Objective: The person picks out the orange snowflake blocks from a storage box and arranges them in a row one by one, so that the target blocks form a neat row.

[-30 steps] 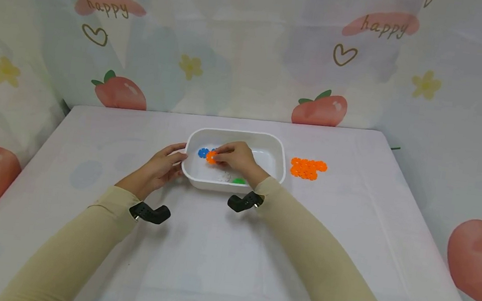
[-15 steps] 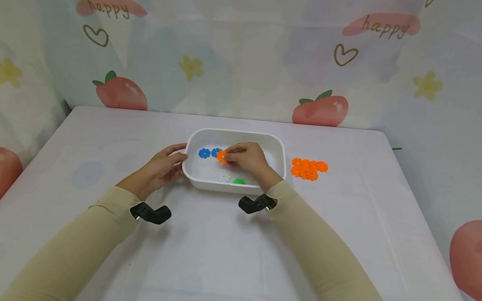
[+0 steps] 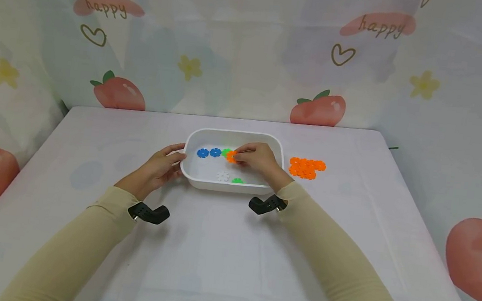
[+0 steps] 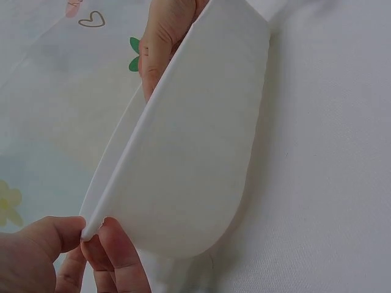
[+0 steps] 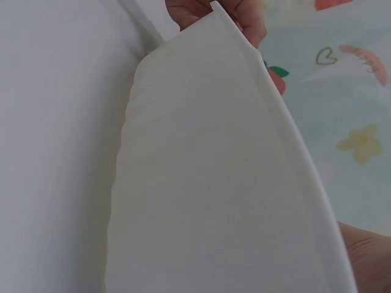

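A white plastic tray (image 3: 229, 188) stands on the table. My left hand (image 3: 161, 168) pinches its left rim between thumb and fingers, as the left wrist view also shows at the tray wall (image 4: 183, 152). Inside the tray, my right hand (image 3: 259, 161) pinches an orange snowflake disc (image 3: 230, 157) in its fingertips. Left of that disc, a green disc (image 3: 225, 152) and two blue discs (image 3: 209, 152) lie in a row. Nearer the front wall are a white disc (image 3: 222, 176) and another green disc (image 3: 237, 181), partly hidden by the rim. The right wrist view shows mostly the tray's outer wall (image 5: 208, 152).
Just right of the tray, several orange snowflake discs (image 3: 306, 168) lie close together on the white tablecloth (image 3: 210, 257). A patterned cloth backdrop (image 3: 243, 60) rises behind the table's far edge. Each wrist wears a black strap.
My right hand has moved to the right within the tray, carrying the orange disc. The second blue disc and the green one beside it have come into sight. My left hand stays at the rim.
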Tool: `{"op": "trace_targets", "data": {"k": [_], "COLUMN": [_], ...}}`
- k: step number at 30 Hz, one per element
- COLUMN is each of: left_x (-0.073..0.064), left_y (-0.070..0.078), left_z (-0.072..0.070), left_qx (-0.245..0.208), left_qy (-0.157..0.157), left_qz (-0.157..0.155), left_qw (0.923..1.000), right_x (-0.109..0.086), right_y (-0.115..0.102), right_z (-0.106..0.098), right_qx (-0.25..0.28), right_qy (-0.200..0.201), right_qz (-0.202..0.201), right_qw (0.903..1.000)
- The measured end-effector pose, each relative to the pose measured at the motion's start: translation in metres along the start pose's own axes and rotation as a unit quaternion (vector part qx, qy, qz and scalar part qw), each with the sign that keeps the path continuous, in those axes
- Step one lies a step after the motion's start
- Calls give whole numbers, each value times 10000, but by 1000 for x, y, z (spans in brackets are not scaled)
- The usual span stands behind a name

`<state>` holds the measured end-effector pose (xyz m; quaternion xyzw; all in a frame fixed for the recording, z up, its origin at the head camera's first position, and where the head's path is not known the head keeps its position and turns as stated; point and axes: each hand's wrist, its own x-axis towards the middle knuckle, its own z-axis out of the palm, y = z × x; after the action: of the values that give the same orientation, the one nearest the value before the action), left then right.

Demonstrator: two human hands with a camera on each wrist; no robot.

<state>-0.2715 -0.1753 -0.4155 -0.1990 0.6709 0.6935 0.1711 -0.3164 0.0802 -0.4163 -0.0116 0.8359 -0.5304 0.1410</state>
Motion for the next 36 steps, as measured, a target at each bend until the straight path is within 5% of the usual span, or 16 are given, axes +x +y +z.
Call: {"op": "trace_targets", "data": {"k": [15, 36], "left_x": [-2, -3], "left_y": [2, 2], "left_z": [2, 2], "left_qx": [21, -38], "left_qy": [-20, -40], "left_qz": [21, -57], "left_qw": [10000, 10000], "right_x": [-2, -28], "right_y": [-5, -9], "right_z": [-27, -57], "right_qx": [332, 426], "right_qy": [-277, -514], "right_qz": [109, 6], "right_qw": [9990, 9978]}}
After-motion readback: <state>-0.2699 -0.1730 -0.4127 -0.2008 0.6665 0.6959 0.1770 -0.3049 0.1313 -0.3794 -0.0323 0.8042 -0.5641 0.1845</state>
